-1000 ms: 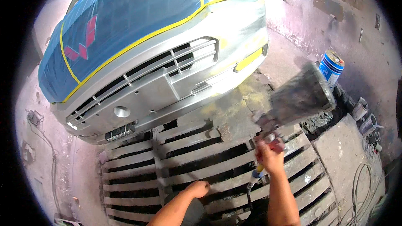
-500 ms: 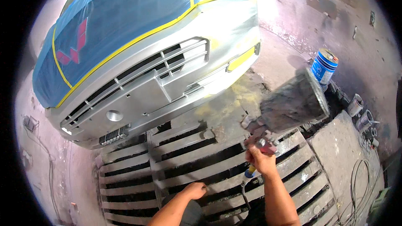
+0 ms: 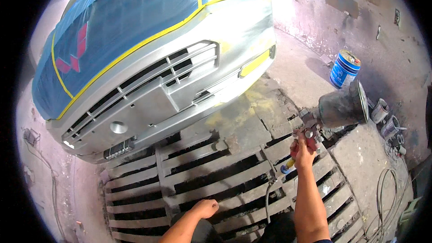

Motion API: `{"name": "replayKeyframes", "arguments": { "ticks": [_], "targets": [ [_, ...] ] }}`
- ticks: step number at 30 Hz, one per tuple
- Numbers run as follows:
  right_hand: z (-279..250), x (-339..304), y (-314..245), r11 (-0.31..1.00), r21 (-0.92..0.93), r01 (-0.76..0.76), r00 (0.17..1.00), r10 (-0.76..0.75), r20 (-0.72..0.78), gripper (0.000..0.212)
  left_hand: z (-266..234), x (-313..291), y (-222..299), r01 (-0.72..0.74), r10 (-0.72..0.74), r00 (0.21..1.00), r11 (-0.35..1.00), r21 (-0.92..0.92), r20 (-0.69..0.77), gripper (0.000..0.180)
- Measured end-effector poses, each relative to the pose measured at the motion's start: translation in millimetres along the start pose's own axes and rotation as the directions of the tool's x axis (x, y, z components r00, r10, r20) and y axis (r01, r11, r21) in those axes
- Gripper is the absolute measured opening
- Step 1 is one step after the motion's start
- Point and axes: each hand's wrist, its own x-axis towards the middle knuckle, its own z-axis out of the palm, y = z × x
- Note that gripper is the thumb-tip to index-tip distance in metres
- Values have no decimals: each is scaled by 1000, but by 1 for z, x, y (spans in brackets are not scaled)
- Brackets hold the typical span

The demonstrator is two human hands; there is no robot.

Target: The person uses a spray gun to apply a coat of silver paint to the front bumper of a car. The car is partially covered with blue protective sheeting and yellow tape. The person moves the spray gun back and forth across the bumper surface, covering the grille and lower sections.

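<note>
My right hand [image 3: 304, 153] is wrapped round the handle of a paint spray gun [image 3: 310, 131], held out over the floor grating. A large dark, paint-stained cup [image 3: 340, 109] sits on the gun and leans to the right. From the gun's lower end, past a yellow and blue fitting [image 3: 288, 167], a hose [image 3: 268, 200] runs down toward my legs. Low and near my knee, my left hand [image 3: 207, 208] is curled closed with nothing visible in it. Ahead stands a car whose front bumper [image 3: 240, 27] is coated silver, whiter toward the right, with a yellow patch at its right end.
Blue film [image 3: 135, 22] edged with yellow tape covers the car above the bumper. Slatted grating [image 3: 202, 166] lies underfoot. A blue paint can [image 3: 345, 69] stands by the right wall, with several smaller cans [image 3: 380, 110] nearer. Coiled hose [image 3: 388, 198] lies at lower right.
My right hand has carried the spray gun to the right and slightly up, and its cup has turned. My left hand has shifted only a little. The view has moved slightly.
</note>
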Motion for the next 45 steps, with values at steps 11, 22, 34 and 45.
{"name": "replayKeyframes", "arguments": {
  "ticks": [11, 22, 34, 45],
  "targets": [
    [46, -89, -5, 959, -265, -96, 905, 195, 378, 32, 19, -44, -19, 42, -47, 986, 999, 35, 162, 35],
    [92, -143, -110, 801, -598, 0, 852, 313, 419, 9, -19, -268, 16, 297, -302, 609, 944, 142, 733, 83],
    [110, -87, -175, 820, -530, -217, 966, 260, 7, 11, -68, -254, 77, 624, -512, 355, 753, 209, 783, 103],
    [69, -56, -111, 824, -550, 134, 845, 195, 497, 15, -12, -241, 140, 711, -712, 578, 679, 182, 400, 87]
  ]
}}
